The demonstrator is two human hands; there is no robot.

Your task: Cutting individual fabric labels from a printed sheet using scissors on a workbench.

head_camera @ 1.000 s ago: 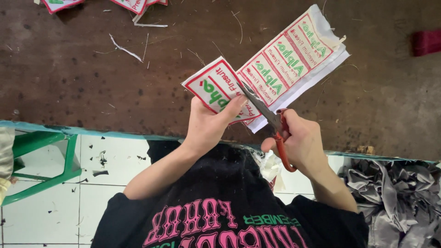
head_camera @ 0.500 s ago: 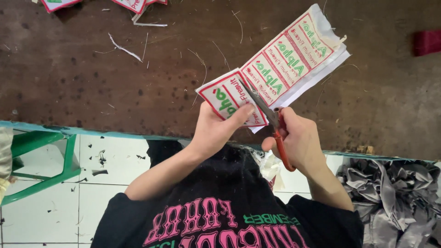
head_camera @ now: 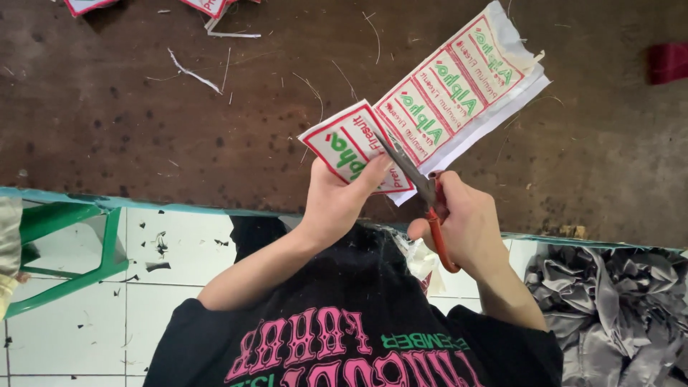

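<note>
The left hand [head_camera: 337, 201] pinches a partly cut white label with a red border and green print [head_camera: 351, 147], still joined to a strip of white fabric printed with matching labels [head_camera: 459, 89]. The right hand [head_camera: 466, 222], fingers closed through the handles, holds orange-handled metal scissors [head_camera: 419, 183] whose blades sit in the cut between label and strip. Beyond both hands lies a dark brown worn desk [head_camera: 143, 122] littered with threads; below them white floor tiles [head_camera: 172, 272], and grey crumpled cloth [head_camera: 616, 308] right of the right hand.

A matt strip of woven-looking printed labels [head_camera: 444, 93], frayed at its edges, meets scissors [head_camera: 419, 188] with dull grey metal blades and smooth orange plastic handles. The brown table [head_camera: 143, 122] looks worn, rough and speckled. Crumpled grey cloth [head_camera: 616, 301] has a satin sheen beside glossy white floor tiles [head_camera: 79, 337].
</note>
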